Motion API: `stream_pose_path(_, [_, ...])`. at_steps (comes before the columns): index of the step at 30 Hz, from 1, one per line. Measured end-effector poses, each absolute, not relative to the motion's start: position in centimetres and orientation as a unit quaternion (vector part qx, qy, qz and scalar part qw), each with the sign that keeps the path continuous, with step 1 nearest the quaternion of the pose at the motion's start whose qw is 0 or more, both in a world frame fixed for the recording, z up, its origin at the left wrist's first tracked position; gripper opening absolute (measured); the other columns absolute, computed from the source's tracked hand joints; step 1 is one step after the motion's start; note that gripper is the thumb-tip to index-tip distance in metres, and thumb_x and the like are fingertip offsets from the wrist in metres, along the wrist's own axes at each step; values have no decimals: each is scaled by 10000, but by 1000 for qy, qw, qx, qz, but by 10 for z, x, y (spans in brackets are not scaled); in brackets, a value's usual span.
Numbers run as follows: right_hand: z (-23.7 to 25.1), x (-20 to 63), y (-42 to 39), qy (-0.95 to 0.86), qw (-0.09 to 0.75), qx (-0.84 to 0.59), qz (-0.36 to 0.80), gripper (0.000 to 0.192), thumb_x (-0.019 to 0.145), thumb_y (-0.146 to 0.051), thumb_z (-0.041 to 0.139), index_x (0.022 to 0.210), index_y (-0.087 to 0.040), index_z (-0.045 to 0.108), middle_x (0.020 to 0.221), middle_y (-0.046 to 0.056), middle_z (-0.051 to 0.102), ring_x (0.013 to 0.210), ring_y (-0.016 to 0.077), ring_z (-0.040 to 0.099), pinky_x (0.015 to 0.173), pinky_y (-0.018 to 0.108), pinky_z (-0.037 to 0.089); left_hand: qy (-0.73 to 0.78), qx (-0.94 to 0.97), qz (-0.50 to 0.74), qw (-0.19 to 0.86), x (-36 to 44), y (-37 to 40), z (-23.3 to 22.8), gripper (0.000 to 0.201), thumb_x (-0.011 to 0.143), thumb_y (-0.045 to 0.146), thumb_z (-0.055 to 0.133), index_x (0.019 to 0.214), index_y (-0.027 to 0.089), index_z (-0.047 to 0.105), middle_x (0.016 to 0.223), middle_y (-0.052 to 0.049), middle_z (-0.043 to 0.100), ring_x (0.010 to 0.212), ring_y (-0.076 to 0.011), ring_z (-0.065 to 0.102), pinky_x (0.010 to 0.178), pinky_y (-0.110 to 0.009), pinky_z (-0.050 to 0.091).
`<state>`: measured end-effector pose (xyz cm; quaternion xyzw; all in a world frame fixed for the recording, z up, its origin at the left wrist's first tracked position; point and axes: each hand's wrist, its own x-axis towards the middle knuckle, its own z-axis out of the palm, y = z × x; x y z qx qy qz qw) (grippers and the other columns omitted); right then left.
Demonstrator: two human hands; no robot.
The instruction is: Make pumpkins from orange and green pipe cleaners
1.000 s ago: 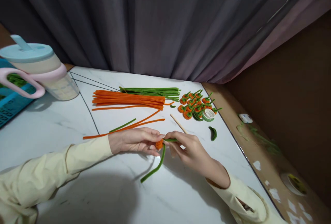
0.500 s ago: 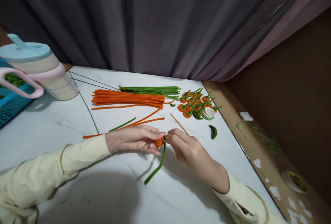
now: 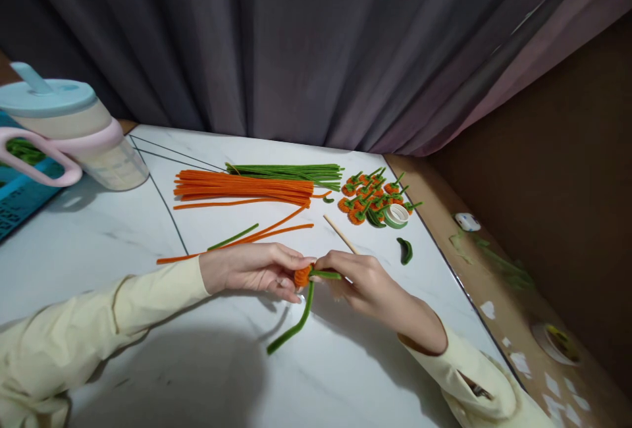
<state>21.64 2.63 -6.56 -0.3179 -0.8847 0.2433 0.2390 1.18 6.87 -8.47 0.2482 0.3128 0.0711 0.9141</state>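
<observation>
My left hand point(image 3: 269, 268) pinches a small orange pumpkin point(image 3: 303, 275) made of pipe cleaner between its thumb and fingers. A green pipe cleaner point(image 3: 299, 324) comes off the pumpkin's top; one end points right, the longer end hangs down and bends left. My right hand point(image 3: 363, 283) is closed at the pumpkin's top, its fingers curled around the short green end; its thumb is partly hidden. Just behind it slants a thin wooden stick point(image 3: 340, 234), whose lower end the hand covers, so I cannot tell whether it is held.
Orange pipe cleaners point(image 3: 241, 186) and green ones point(image 3: 286, 170) lie bundled ahead. Several finished pumpkins point(image 3: 363, 201) cluster by a tape roll point(image 3: 396, 215). A dark green curved piece point(image 3: 405, 251) lies right. A lidded cup point(image 3: 111, 158) stands left, and paper scraps point(image 3: 521, 363) lie beyond the right edge.
My right fingers have shifted slightly, and the short green end now shows pointing right across them. The hanging green end has swung a little left.
</observation>
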Motion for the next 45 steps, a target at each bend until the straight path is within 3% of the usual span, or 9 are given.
stream_pose_path(6, [-72,211,14,-886,229,-359,184,323,788,16,363,1028,-164,482,862,84,653,697,170,639,587,255,514,319,245,81,912,11,69,-85,201,715,188,779,792,68,636,649,-15,585,473,-70,547,587,-213,580])
stream_pose_path(14, [-68,204,9,-859,280,-378,203,198,863,-47,389,962,-166,511,776,57,646,605,136,603,512,209,459,332,274,101,897,13,65,-79,375,549,296,888,672,113,585,620,13,577,488,-56,511,624,-227,591])
stream_pose_path(19, [-67,201,7,-829,291,-418,230,131,902,-91,429,923,-162,537,760,53,646,607,132,611,494,197,450,337,303,107,885,13,64,-79,395,567,342,871,677,121,562,639,27,568,526,-48,516,652,-226,577])
stream_pose_path(23, [-74,200,3,-827,313,-429,184,161,894,-66,423,983,-167,511,782,55,637,616,138,614,524,211,473,347,326,122,871,14,63,-79,383,593,356,855,692,120,570,638,36,549,528,-43,496,664,-234,573])
stream_pose_path(29, [-70,200,-1,-900,216,-378,23,295,850,20,291,1022,-115,489,733,56,585,541,146,535,457,234,385,353,308,107,877,14,62,-77,390,564,373,867,687,117,600,602,43,521,503,-47,467,652,-235,574])
stream_pose_path(33, [-59,200,0,-920,173,-352,-20,298,866,30,260,975,-106,502,716,50,569,526,141,489,468,245,340,351,316,100,875,15,61,-74,399,577,407,854,685,125,593,583,43,502,508,-56,457,645,-223,561])
stream_pose_path(42, [-77,207,7,-888,249,-368,118,226,854,-16,332,874,-157,507,698,22,559,545,119,475,503,223,340,346,351,122,861,14,54,-76,350,639,373,823,729,143,575,619,41,503,535,-68,456,681,-254,550])
stream_pose_path(45, [-73,209,11,-895,261,-346,105,243,849,-5,358,895,-142,553,717,39,586,602,136,504,532,237,359,348,330,123,869,14,55,-76,336,645,363,820,728,141,582,617,45,494,524,-65,455,660,-251,546])
